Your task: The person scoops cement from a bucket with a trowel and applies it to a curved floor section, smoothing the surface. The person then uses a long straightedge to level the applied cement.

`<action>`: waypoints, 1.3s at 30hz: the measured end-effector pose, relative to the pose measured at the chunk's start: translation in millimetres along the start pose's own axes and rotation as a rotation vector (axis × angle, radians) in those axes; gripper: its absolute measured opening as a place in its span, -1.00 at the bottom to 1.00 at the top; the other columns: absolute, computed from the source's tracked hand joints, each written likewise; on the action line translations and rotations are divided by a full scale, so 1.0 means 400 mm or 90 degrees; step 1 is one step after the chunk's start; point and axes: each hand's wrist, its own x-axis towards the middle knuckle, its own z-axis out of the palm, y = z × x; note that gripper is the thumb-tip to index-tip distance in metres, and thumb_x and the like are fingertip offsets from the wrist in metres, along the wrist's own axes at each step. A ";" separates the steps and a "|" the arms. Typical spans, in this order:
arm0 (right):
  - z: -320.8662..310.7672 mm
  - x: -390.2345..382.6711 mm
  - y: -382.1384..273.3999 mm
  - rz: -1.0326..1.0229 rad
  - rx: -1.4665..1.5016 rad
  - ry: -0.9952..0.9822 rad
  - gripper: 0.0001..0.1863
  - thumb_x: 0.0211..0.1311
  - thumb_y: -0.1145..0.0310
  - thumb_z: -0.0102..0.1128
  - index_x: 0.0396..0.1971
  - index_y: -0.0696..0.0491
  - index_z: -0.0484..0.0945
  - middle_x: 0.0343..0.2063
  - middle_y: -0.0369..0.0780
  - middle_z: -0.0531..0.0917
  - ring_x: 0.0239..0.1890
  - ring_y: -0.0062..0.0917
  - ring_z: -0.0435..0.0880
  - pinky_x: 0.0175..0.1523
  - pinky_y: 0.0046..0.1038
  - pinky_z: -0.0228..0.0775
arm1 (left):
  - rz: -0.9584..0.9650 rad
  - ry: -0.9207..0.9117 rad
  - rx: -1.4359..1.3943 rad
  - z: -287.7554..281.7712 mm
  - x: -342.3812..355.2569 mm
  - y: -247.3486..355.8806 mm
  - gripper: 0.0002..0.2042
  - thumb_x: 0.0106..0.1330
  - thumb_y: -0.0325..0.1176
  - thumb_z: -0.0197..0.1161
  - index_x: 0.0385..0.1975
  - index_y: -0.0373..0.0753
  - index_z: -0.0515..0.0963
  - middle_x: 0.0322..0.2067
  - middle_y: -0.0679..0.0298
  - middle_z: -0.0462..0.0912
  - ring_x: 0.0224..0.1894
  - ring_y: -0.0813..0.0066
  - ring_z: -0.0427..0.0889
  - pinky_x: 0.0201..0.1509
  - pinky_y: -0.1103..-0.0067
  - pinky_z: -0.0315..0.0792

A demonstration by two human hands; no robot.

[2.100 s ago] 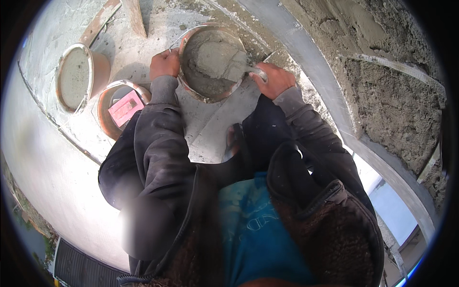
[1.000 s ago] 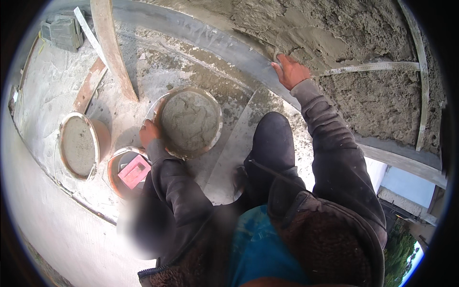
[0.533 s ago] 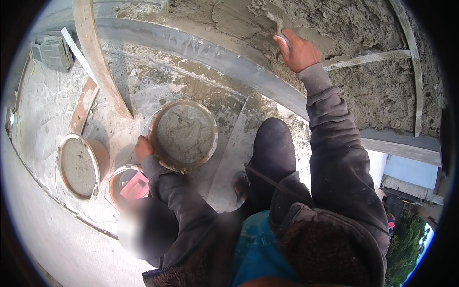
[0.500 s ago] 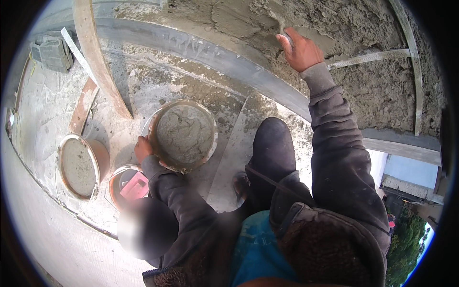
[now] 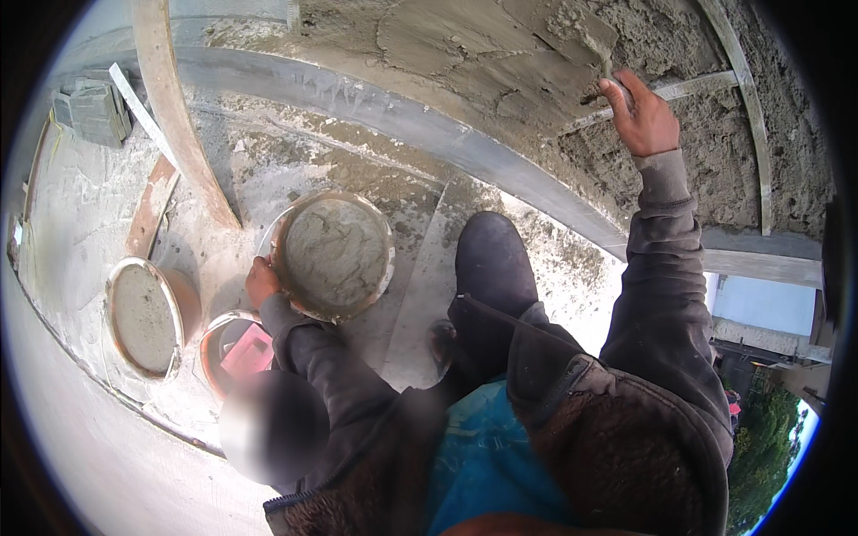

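One trowel [image 5: 608, 64] is gripped by the handle in the closed right hand [image 5: 648, 119], its blade set at the mortar-coated wall [image 5: 465, 54]. Of three buckets, two are filled with mortar: the right-hand mortar bucket [image 5: 389, 266] is held at its left rim by the curled left hand [image 5: 263, 282], while the left-hand mortar bucket [image 5: 189, 302] is left untouched. In the third bucket [image 5: 213, 359], one pink float [image 5: 249, 351] is seen.
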 end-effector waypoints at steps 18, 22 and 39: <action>0.291 -0.394 -0.483 -0.317 0.179 -0.490 -0.70 0.20 0.14 0.16 -0.08 -0.14 0.55 -0.21 -0.23 0.61 -0.11 -0.28 0.63 -0.07 -0.14 0.46 | 0.104 -0.172 0.152 -0.019 -0.112 0.127 -0.62 0.26 -0.05 0.04 -0.19 -0.19 0.65 -0.28 -0.09 0.66 -0.14 -0.06 0.63 -0.04 0.30 0.45; 0.423 -0.435 -0.462 -0.354 0.169 -0.475 -0.69 0.21 0.13 0.21 -0.12 -0.05 0.59 -0.37 -0.18 0.64 -0.31 -0.24 0.67 -0.30 -0.23 0.50 | 0.124 -0.195 0.160 -0.007 -0.094 0.148 -0.61 0.26 -0.05 0.04 -0.19 -0.19 0.66 -0.29 -0.08 0.66 -0.14 -0.04 0.64 -0.04 0.31 0.44; 0.474 -0.448 -0.399 -0.193 0.357 -0.475 -0.60 0.18 -0.01 0.21 -0.15 -0.01 0.62 -0.31 -0.13 0.69 -0.22 -0.16 0.68 -0.17 -0.26 0.50 | 0.030 -0.154 0.158 -0.030 -0.093 0.130 -0.61 0.26 -0.04 0.01 -0.23 -0.19 0.66 -0.33 -0.02 0.68 -0.15 0.06 0.66 -0.02 0.32 0.44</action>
